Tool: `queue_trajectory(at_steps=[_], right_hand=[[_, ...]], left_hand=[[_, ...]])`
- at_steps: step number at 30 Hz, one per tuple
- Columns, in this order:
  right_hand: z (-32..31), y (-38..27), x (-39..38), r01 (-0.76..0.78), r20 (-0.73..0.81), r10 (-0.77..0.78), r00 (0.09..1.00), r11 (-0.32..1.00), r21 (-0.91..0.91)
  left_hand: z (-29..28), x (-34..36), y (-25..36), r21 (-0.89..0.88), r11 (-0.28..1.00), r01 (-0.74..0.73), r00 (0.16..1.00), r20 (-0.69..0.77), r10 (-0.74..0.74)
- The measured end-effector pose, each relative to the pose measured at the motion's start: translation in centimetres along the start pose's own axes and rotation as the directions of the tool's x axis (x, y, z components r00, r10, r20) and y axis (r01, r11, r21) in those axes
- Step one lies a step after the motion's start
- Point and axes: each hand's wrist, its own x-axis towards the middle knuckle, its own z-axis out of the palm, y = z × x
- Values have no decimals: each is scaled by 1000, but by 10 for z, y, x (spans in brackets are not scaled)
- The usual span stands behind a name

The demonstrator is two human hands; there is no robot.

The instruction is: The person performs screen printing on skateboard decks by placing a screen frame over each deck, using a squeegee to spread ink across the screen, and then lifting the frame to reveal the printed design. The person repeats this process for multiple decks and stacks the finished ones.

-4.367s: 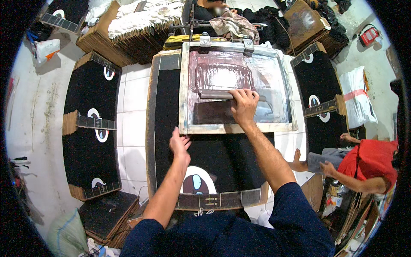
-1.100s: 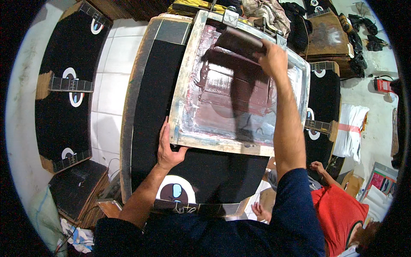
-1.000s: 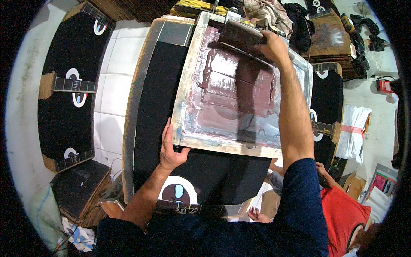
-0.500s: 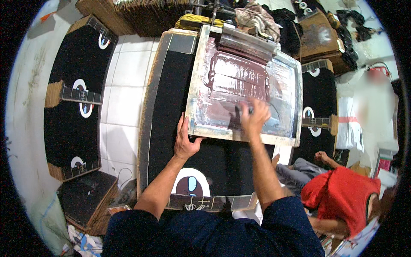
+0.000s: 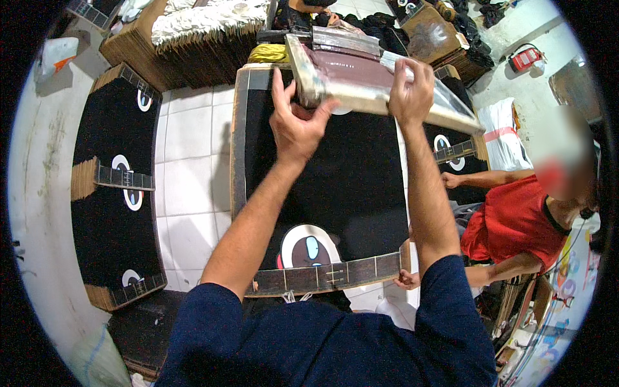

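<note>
A screen printing frame (image 5: 364, 103) with maroon ink (image 5: 354, 69) on its mesh is tilted up, its near edge raised off a black fabric panel (image 5: 348, 174) on a long board. My left hand (image 5: 298, 126) is closed around the frame's near left corner, thumb on the near bar and fingers along the side. Further right, my right hand (image 5: 412, 93) grips the near bar; its palm side is hidden. A wide metal squeegee (image 5: 346, 42) rests at the far end of the frame. Near me, a white ring print with a dark centre (image 5: 311, 250) shows on the fabric.
A co-worker in a red top (image 5: 516, 213) sits at the right, one hand (image 5: 407, 279) by the board's near right corner. Boards with black panels (image 5: 116, 187) stand left, beyond white floor tiles (image 5: 190, 161). Stacked boards (image 5: 206, 64) are behind; a fire extinguisher (image 5: 525, 59) is far right.
The frame has gone from lying flat to tilted up, uncovering more fabric. Both my hands have moved away from me; the right has left the mesh for the near bar. The co-worker has reached to the board.
</note>
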Motion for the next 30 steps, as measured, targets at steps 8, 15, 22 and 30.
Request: queue_trajectory(at_steps=[8, 15, 22, 30], right_hand=[[8, -32, 121, -136, 178, 169, 969, 973, -187], [18, -58, 139, -162, 179, 195, 964, 970, -182], [8, -41, 133, -244, 210, 306, 928, 929, -279], [-3, -28, 36, -140, 129, 146, 981, 989, -54]], left_hand=[[-96, -27, -53, -21, 975, 221, 964, -146, -221], [-137, -93, -95, 143, 924, 355, 930, -152, -334], [-72, -86, -56, 369, 911, 183, 960, 134, -247], [18, -30, -2, -338, 796, 502, 862, 270, -429]])
